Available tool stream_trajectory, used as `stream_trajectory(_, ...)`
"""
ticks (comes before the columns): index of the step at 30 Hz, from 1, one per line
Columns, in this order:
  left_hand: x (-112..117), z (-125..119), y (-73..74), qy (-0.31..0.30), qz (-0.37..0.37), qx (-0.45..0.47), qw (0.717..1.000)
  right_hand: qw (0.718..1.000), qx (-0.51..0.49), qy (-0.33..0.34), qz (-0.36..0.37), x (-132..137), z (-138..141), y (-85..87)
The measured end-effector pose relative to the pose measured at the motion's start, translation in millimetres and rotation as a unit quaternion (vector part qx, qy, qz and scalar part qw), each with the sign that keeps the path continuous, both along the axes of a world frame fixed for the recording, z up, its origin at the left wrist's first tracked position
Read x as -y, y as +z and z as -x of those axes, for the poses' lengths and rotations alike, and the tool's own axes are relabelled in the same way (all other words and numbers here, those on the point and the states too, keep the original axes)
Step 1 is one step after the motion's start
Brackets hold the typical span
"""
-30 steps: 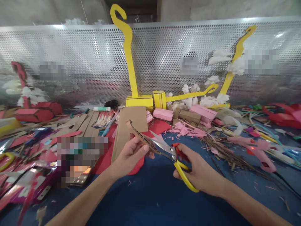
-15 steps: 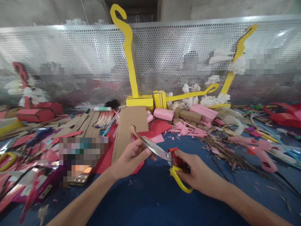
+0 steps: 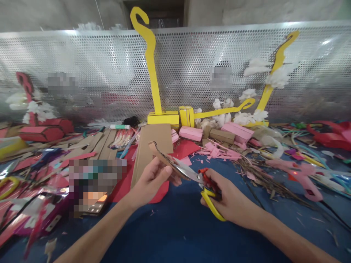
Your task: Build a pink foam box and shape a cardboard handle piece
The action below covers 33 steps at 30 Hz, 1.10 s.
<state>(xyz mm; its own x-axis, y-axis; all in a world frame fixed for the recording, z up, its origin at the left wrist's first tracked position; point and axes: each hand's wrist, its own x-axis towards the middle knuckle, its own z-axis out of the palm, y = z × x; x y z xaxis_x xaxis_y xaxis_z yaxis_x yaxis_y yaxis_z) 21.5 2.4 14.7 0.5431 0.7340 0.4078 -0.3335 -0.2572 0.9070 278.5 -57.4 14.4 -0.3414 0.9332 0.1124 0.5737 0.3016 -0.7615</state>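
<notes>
My left hand (image 3: 156, 179) pinches a narrow strip of brown corrugated cardboard (image 3: 162, 156) between thumb and fingers, its bent end pointing up and away. In my right hand (image 3: 227, 197) is a pair of scissors (image 3: 210, 202) with red and yellow handles, fingers wrapped round the loops. The metal blades reach left along the strip, close to my left fingertips. How far the blades are parted is hard to see. Behind my left hand a flat brown cardboard piece (image 3: 153, 137) lies over red sheets (image 3: 161, 193).
Yellow hook-topped cardboard stands (image 3: 152, 73) rise before a perforated metal panel (image 3: 186, 69). Pink cardboard boxes (image 3: 191, 133), paper scraps and thin sticks (image 3: 263, 179) lie behind and right. A pink glue gun (image 3: 304, 173) rests at right. Cardboard strips (image 3: 102, 146) and clutter cover the left.
The cardboard strip has turned in my left hand, and more of its lower part shows beside the blades. The scissors have shifted slightly right.
</notes>
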Motion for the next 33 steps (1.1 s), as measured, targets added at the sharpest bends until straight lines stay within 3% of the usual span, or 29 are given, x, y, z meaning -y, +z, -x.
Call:
stream_trajectory(10, 9.1, -3.5, 8.2, -0.041, 0.002, -0.07, 0.997, 0.999, 0.019, 0.038, -0.033, 3.7, 0.7, 1.6)
stream_trajectory(17, 8.7, -4.7, 3.6, -0.064, 0.003, -0.07, 0.995, 0.999, -0.014, 0.002, 0.048, -0.5, 2.9, -3.8)
stream_trajectory(29, 7.8, -2.8, 2.0, -0.067, 0.006, -0.084, 0.994, 1.0, 0.0, -0.023, 0.021, -1.9, 2.0, -3.9)
stream_trajectory(33, 7.6, -3.3, 0.5, -0.07, 0.026, -0.079, 0.994, 0.999, -0.038, -0.016, 0.009, -2.0, 3.1, -2.7)
